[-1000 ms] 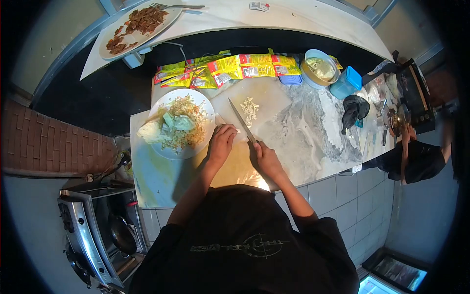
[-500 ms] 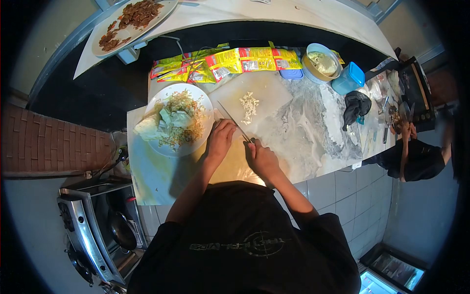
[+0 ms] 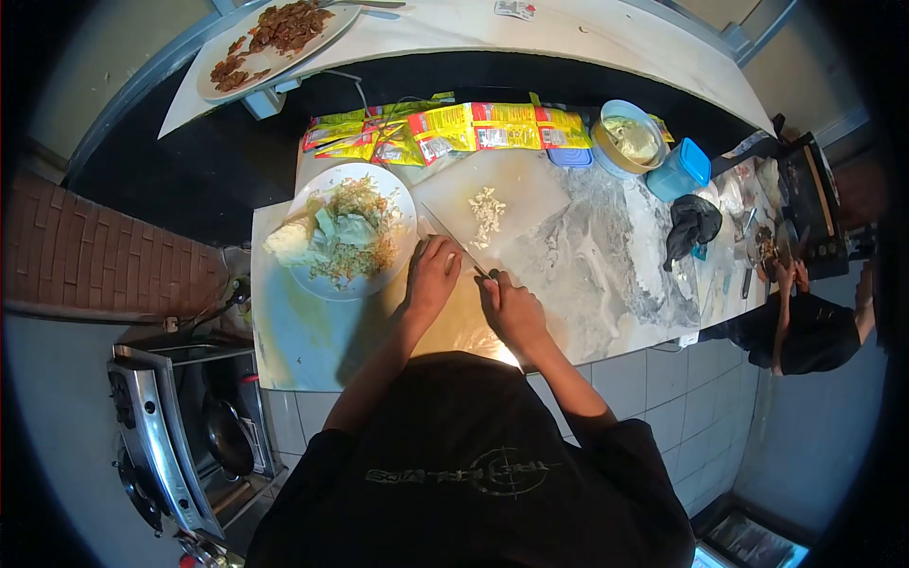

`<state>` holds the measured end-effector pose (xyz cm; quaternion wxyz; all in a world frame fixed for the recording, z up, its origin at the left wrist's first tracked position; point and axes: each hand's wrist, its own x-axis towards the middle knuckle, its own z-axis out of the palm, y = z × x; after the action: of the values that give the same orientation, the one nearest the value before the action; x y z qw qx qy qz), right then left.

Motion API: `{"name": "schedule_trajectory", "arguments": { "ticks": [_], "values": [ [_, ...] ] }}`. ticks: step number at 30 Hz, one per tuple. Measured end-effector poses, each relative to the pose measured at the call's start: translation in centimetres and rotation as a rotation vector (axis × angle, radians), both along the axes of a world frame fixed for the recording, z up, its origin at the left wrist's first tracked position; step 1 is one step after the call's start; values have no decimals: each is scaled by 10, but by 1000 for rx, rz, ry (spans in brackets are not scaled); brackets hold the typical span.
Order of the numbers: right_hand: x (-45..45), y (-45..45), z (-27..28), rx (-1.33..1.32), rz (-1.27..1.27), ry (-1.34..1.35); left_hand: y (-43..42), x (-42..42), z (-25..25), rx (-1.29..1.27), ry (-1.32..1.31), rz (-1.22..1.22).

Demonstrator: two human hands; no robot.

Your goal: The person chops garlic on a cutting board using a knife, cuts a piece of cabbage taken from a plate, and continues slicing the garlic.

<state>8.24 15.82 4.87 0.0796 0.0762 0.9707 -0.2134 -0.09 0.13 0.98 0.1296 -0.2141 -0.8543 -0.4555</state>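
At a marble-patterned worktop (image 3: 611,298), a person in a black printed T-shirt grips a knife (image 3: 451,235) in the right hand (image 3: 514,309), its blade angling toward the far left over a pale cutting board (image 3: 535,185). The left hand (image 3: 436,273), fingers curled, rests just left of the blade near the board's near edge; whether it pinches anything cannot be told. Small chopped pale pieces (image 3: 486,218) lie in a loose strip on the board, to the right of the knife.

To the left stands a white plate (image 3: 406,210) heaped with shredded vegetables (image 3: 377,248), a pale green piece (image 3: 346,230) on top and a whitish chunk (image 3: 287,242) at its left edge. Yellow and red sachets (image 3: 450,133) line the far side of the worktop. To their right sit a bowl (image 3: 606,156) of pale food and a blue-lidded container (image 3: 677,172), with a crumpled black bag or cloth (image 3: 694,227) nearer. On the shelf (image 3: 568,62) beyond, a plate (image 3: 213,64) carries brown food (image 3: 289,28). At far right, a co-worker's hands (image 3: 791,275) are busy near a dark pan, details too small to tell.
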Motion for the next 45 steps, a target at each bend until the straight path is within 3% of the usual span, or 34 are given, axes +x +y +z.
{"name": "schedule_trajectory", "arguments": {
  "ticks": [13, 19, 25, 38, 40, 45],
  "values": [
    [-2, 52, 13, -376, 109, -77, 11, -3, -12, 75, -88, 96],
    [-4, 86, -2, -246, 248, -57, 12, 1, -6, 50, -124, 240],
    [-9, 95, -15, -292, 294, -39, 14, 2, 0, 20, -186, 254],
    [12, 63, 15, -237, 75, -126, 3, -8, -10, -44, -142, 211],
    [13, 62, 17, -195, 57, -144, 4, -9, -8, 41, -255, 181],
    [9, 69, 20, -170, 87, -147, 2, -11, -17, 121, -164, 113]
  ]
}}
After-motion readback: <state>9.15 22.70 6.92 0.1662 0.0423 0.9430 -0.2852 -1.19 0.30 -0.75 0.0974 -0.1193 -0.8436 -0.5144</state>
